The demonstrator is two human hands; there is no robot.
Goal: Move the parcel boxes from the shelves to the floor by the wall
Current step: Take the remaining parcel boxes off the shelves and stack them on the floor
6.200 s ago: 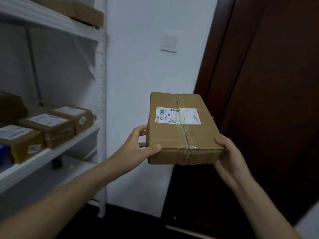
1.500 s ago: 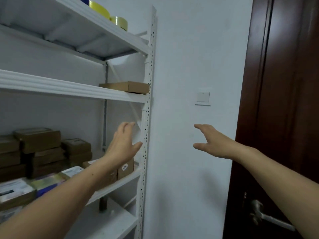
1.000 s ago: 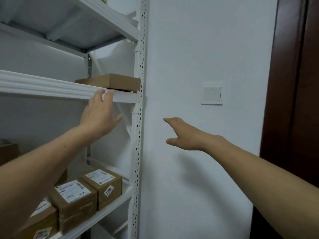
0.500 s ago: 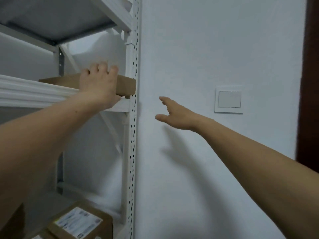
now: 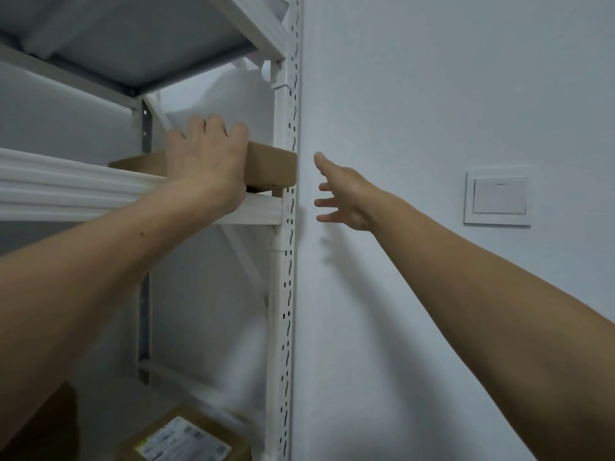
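Room: a white wall (image 5: 432, 94) fills the right side, and a white metal rack stands tight against it on the left.
Middle shelf (image 5: 66, 184): a long white board with a thick front edge, high up near the person's hands.
Flat box (image 5: 271, 168): a thin brown parcel box that lies on the middle shelf at its right end. Its near corner pokes out in front of the post.
Left hand (image 5: 208, 161): it grips the flat box, with the palm on the near side and the fingers curled over the top.
Right hand (image 5: 346, 197): it is in the air in front of the wall, just right of the post, with its fingers spread wide. It holds nothing and does not touch the box.
Post (image 5: 286, 261): a white upright bar full of small holes, right where the rack meets the wall.
Top shelf (image 5: 133, 34): only its grey underside shows.
Second box (image 5: 186, 440): a brown box with a white paper label on top, down on the lower shelf (image 5: 113, 400).
Light switch (image 5: 497, 197): a white square on the wall, far to the right.
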